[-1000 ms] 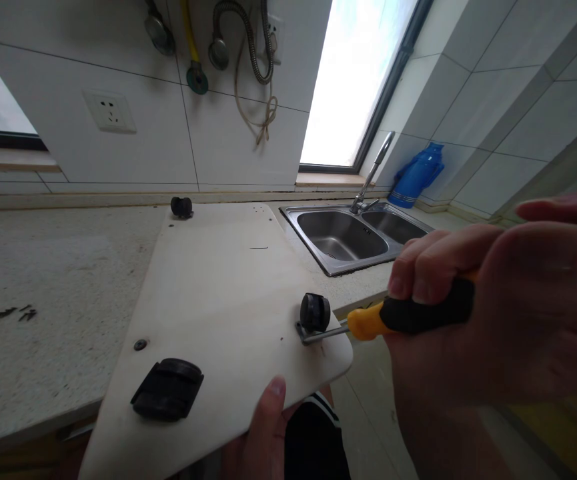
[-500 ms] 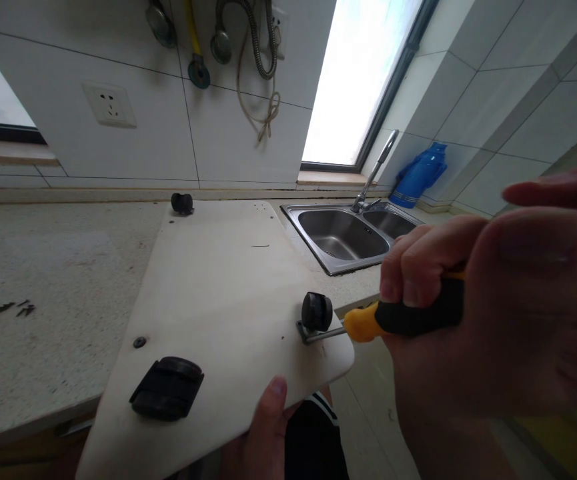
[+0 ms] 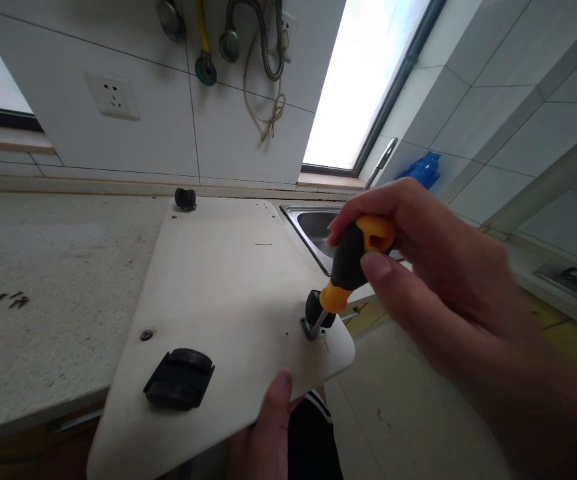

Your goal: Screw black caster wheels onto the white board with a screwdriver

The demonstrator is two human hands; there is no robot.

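Note:
My right hand [image 3: 418, 267] pinches a yellow-and-black screwdriver [image 3: 347, 267] between thumb and fingers. The screwdriver leans, and its shaft reaches down to the mounting plate of a black caster wheel [image 3: 313, 307] near the right corner of a white board [image 3: 233, 287]. My left hand [image 3: 271, 427] grips the board's near edge, thumb on top and the fingers hidden beneath. A larger-looking black caster [image 3: 181, 379] sits near the board's front left, and another caster [image 3: 185, 199] stands at its far left corner. A dark round fitting [image 3: 146, 335] lies on the left side.
Several dark screws [image 3: 8, 300] lie on the speckled countertop [image 3: 68, 267] to the left. A steel sink [image 3: 313, 223] is set in behind my right hand, with a blue object [image 3: 424, 170] by the wall. Hoses [image 3: 268, 60] hang on the tiled wall.
My right hand has moved left and swung the screwdriver from nearly flat to much more upright at the same caster. My left hand stays on the board's edge; the view has shifted slightly.

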